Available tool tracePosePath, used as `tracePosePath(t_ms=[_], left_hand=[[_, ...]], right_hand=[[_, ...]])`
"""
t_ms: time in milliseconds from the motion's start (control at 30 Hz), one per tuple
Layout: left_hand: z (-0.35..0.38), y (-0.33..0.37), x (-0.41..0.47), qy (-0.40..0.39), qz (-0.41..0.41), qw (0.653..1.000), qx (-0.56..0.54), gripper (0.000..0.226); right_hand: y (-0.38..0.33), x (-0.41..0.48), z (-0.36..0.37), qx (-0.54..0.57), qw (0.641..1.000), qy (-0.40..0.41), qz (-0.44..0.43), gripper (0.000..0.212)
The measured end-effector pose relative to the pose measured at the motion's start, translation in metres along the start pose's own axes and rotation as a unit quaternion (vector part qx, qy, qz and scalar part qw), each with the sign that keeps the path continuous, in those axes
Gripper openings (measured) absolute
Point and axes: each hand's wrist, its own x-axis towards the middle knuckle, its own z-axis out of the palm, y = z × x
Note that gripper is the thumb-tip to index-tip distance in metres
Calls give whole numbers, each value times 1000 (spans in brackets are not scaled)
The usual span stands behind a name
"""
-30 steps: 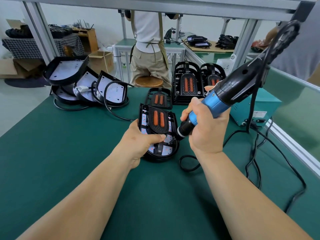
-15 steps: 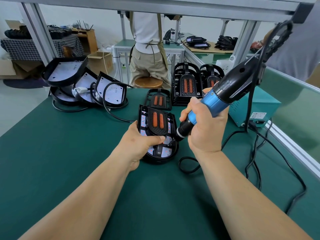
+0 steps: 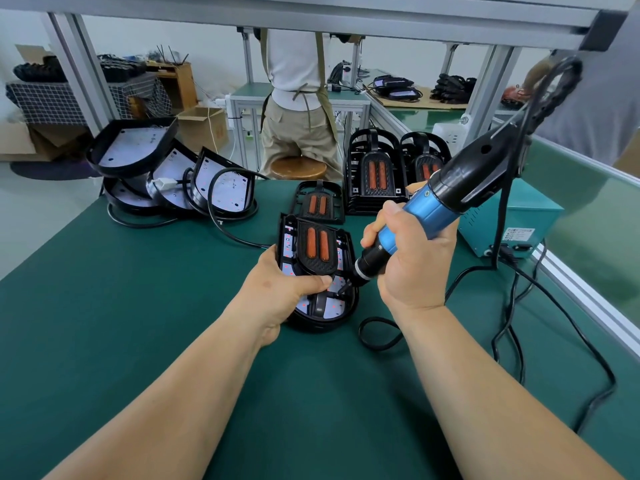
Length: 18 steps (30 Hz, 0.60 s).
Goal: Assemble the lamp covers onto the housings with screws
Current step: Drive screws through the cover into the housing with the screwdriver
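Now lamp housing long axis runs fwd, rounded end nearest.

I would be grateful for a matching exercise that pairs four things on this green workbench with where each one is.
Things:
1. blue-and-black electric screwdriver
2. black lamp housing with orange-slotted cover
3. teal metal power box
4. open black housings with white boards

Places:
A. piled at the bench's far left
B. gripped by the right hand
C. far right, near the bench edge
D. held by the left hand

Pairs: 1-B, 2-D, 3-C, 4-A.
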Motion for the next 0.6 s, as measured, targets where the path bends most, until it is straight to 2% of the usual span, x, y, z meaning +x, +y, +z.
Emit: tracePosePath(t_ms=[100,333,467,533,600], left_hand=[[0,1,-1,0,-4,1000,3,47],[0,4,-3,-6,-10,1000,15,46],[0,5,-5,-3,-20,1000,23,50],[-2,6,-5,-4,-31,999,38,63],[-6,8,-6,9,-43,996,81,97]], right_hand=[[2,0,-4,12,1000,15,7,35],[3,8,-21,117,981,120,95,24],[-4,14,-32,164,970,148,98,22],[-8,19,-40,180,964,167,103,19],[-11,23,-48,208,949,198,128,22]])
